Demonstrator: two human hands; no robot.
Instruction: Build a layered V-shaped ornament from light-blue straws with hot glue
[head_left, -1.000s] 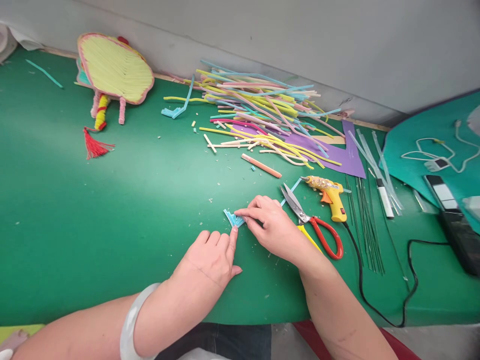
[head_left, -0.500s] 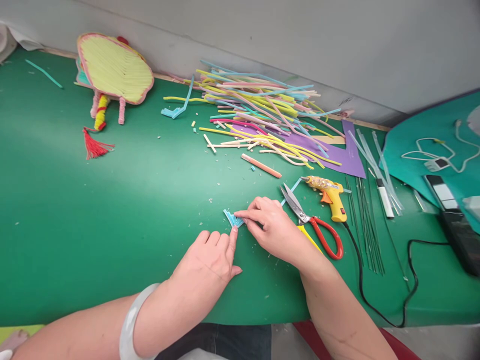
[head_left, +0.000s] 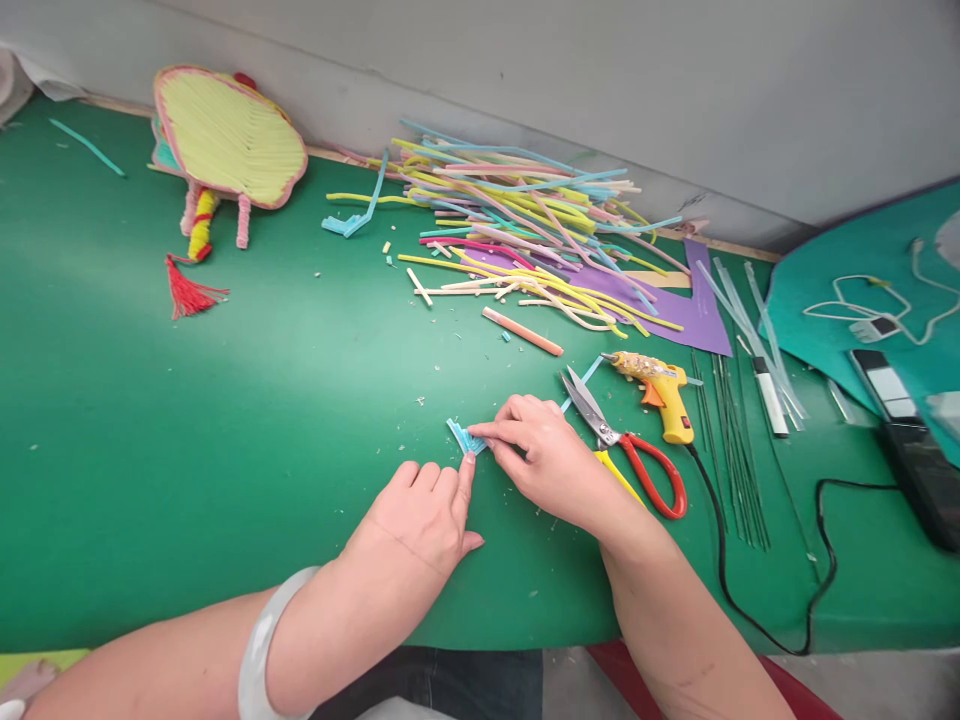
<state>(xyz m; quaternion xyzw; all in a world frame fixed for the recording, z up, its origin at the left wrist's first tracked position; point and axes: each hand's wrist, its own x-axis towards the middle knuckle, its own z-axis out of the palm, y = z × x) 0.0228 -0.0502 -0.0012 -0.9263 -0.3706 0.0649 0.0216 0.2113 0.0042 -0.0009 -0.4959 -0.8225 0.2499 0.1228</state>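
Note:
A small fan of blue strips (head_left: 464,437) lies on the green table (head_left: 225,420), near its front edge. My right hand (head_left: 541,455) presses it down, with the forefinger and thumb pinched along its right part. My left hand (head_left: 424,515) lies just below it, fingers together, and the forefinger tip touches the fan's lower end. A white bangle (head_left: 262,645) sits on my left wrist.
Red-handled scissors (head_left: 626,450) and a yellow glue gun (head_left: 660,392) with a black cord (head_left: 772,560) lie right of my hands. A heap of coloured strips (head_left: 525,230) on purple paper lies behind. A yellow woven fan (head_left: 229,140) sits far left, thin wires (head_left: 731,440) and a phone (head_left: 907,440) right.

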